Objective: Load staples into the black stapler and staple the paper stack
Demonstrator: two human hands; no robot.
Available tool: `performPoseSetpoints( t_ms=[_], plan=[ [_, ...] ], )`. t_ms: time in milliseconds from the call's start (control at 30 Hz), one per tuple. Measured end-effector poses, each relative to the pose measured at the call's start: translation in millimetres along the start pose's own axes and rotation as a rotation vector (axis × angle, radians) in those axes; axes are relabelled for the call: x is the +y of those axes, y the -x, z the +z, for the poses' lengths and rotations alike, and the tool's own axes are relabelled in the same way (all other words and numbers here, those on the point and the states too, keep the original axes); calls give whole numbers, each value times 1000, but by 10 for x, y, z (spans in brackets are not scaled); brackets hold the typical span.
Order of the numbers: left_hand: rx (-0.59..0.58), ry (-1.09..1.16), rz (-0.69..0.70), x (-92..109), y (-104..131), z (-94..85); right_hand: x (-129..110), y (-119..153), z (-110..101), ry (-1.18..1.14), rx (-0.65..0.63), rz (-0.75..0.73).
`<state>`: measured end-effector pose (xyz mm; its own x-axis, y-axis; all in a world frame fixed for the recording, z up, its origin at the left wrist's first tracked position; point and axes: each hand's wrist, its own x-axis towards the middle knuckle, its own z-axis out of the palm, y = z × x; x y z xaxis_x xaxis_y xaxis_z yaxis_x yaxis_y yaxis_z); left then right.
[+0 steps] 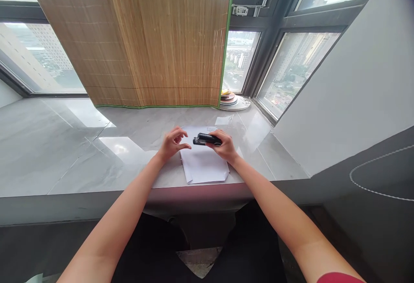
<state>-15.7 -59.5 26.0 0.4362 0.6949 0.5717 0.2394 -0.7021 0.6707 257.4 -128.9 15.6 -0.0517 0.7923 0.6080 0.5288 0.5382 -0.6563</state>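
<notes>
A black stapler is gripped in my right hand, its front end pointing left over the white paper. Just left of the stapler, my left hand is held with thumb and fingers curved apart, and nothing shows between them. A gap separates that hand from the stapler. The paper lies flat near the ledge's front edge, with some print at its top right; its upper part is partly covered by my hands and the stapler.
A grey tiled window ledge carries everything. At the back right stand stacked plates. A bamboo blind hangs down to the ledge behind the paper. A white wall slopes along the right side.
</notes>
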Motion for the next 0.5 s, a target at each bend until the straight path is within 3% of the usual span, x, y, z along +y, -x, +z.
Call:
performPoseSetpoints(
  t_ms=[100,200,367,500],
  plan=[
    [79,-62,-82,31,-180,56,124,-37,-65,146,353,155],
    [-54,-207,-112,-20,-452,270,272,-52,-151,268,590,255],
    [-139,-478,-140,-274,-783,701,392,-21,-194,341,591,254],
    [-209,-522,-156,-462,-812,805,311,4,-158,325,548,289]
  ],
)
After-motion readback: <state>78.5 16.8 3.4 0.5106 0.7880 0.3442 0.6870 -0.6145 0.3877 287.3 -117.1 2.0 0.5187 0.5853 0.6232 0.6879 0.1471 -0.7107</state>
